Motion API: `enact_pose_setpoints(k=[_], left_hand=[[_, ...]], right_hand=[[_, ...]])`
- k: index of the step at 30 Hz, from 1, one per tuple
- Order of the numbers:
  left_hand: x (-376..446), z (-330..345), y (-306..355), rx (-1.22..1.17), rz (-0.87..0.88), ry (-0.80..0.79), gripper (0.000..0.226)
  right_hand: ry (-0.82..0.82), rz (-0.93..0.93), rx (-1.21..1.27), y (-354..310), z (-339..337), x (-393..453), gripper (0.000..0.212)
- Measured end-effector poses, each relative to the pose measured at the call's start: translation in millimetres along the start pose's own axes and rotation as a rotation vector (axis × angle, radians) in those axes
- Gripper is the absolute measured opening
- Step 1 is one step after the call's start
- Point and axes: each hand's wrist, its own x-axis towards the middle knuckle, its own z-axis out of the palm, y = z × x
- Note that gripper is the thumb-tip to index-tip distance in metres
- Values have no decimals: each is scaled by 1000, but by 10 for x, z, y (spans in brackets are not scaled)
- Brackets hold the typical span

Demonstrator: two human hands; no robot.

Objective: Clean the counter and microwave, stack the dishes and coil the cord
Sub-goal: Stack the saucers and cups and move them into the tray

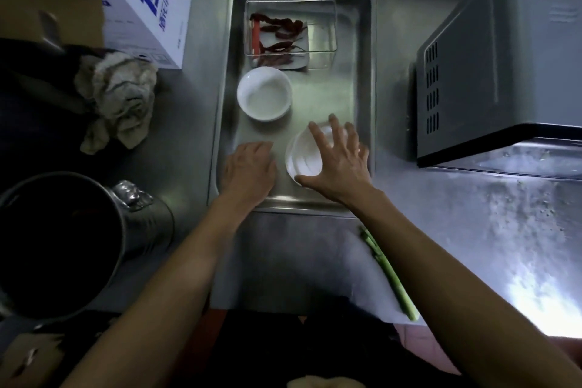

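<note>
My right hand (338, 164) holds a white bowl (304, 156) in spread fingers inside the steel tray (365, 72); my left hand (250, 168) lies flat beside it, fingers relaxed. Another round bowl (264, 93) sits empty, and the clear box (321, 31) holds dried chillies (278, 31).

A white cardboard box (148, 6) with blue print stands at the far left, tilted. Near the left edge sits a large dark metal pot (63, 242) with a side handle. A green stalk (389, 274) lies near, on a white sheet (315, 277) at the near edge. Dried red chillies (278, 38) lie in a clear rectangular container (321, 31), far in the scene.
</note>
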Motion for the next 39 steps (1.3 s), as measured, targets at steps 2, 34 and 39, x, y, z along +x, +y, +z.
enact_pose_setpoints(k=[2,34,39], left_hand=[[-82,-29,-81,-19,-19,38,38],[-405,-175,80,-82,167,-106,45],[-448,-74,478,33,277,-89,46]], right_hand=[[-28,2,-20,-34,119,83,112],[79,139,152,-53,70,-634,65],[160,130,164,252,-103,-1077,55]])
